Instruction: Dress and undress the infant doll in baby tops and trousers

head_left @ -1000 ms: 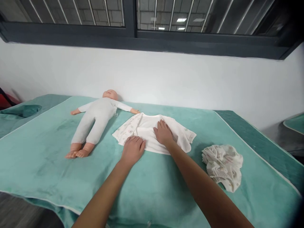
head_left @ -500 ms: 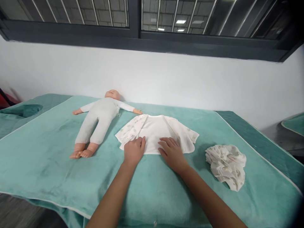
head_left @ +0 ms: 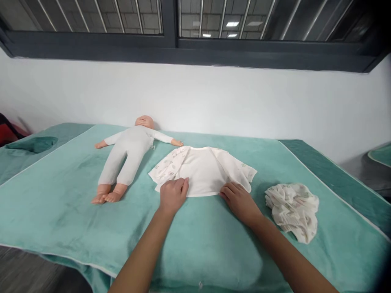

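A small white baby shirt (head_left: 203, 171) lies spread on the green cloth, its front open and small prints on the sleeves. My left hand (head_left: 174, 194) is closed on the shirt's lower edge, left of its middle. At the lower edge on the right, my right hand (head_left: 240, 200) has its fingers curled down and together on the fabric; the fingertips are partly hidden. To the left a baby doll (head_left: 131, 146) in a white bodysuit lies on its back, one arm stretched out to near the shirt's collar.
A crumpled white printed cloth (head_left: 295, 209) lies to the right of the shirt. The green cover (head_left: 76, 228) drapes over the near edge. Behind it rises a white wall (head_left: 195, 101) below a dark window frame (head_left: 177, 51). Something red and black (head_left: 9, 130) shows at far left.
My right hand has moved right along the shirt's lower edge, and its spread fingers have curled in on the fabric. My left hand has stayed in place.
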Tool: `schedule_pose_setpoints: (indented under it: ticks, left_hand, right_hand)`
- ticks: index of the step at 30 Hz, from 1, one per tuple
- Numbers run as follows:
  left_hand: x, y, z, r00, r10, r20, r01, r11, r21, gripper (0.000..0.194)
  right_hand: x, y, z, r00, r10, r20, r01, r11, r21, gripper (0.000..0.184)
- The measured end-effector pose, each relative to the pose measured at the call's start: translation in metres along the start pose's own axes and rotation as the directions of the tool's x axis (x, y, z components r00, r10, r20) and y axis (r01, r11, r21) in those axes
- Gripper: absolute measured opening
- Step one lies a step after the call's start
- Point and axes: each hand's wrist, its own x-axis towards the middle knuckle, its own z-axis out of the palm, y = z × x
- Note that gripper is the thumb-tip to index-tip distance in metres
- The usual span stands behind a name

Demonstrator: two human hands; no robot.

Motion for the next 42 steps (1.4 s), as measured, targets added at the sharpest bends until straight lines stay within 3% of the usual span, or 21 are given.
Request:
schedule_pose_setpoints:
  ticks: [11,16,21,26,30,36,39,42]
  left_hand:
    - [-0.002,0.002,-0.003,1.000,-0.012,0.025,0.010,0.996,0.087,0.043]
    - [-0.001,0.002,-0.004,0.999,0.014,0.039,-0.016,0.998,0.053,0.042]
    - [0.005,0.006,-0.008,0.993,0.086,0.076,-0.084,0.996,-0.031,0.029]
    - [0.006,0.007,-0.007,0.992,0.086,0.088,-0.084,0.996,-0.032,0.028]
    - [0.000,0.003,-0.003,0.995,0.060,0.078,-0.063,0.997,0.033,0.030]
    - [0.007,0.012,-0.002,0.987,-0.034,0.157,0.029,0.999,0.036,0.035]
    - [0.031,0.030,0.008,0.953,-0.135,0.272,0.159,0.985,-0.072,0.032]
    - [0.061,0.043,0.028,0.853,-0.223,0.471,0.284,0.957,-0.062,0.031]
  right_hand:
    - [-0.005,-0.004,-0.007,1.000,0.016,0.008,-0.016,1.000,-0.014,0.024]
    - [-0.001,-0.009,-0.008,0.998,0.053,0.022,-0.052,0.997,-0.057,0.031]
    - [0.041,-0.026,0.003,0.969,0.247,0.017,-0.247,0.969,0.028,0.027]
    - [0.111,-0.037,0.034,0.897,0.381,0.226,-0.377,0.924,-0.064,0.057]
    - [0.148,-0.024,0.057,0.868,0.447,0.216,-0.445,0.893,-0.060,0.063]
    - [0.160,0.005,0.069,0.833,0.527,0.169,-0.522,0.849,-0.076,0.070]
    - [0.159,0.007,0.071,0.816,0.559,0.146,-0.558,0.828,-0.055,0.069]
    - [0.158,0.005,0.070,0.787,0.607,0.112,-0.609,0.793,-0.022,0.069]
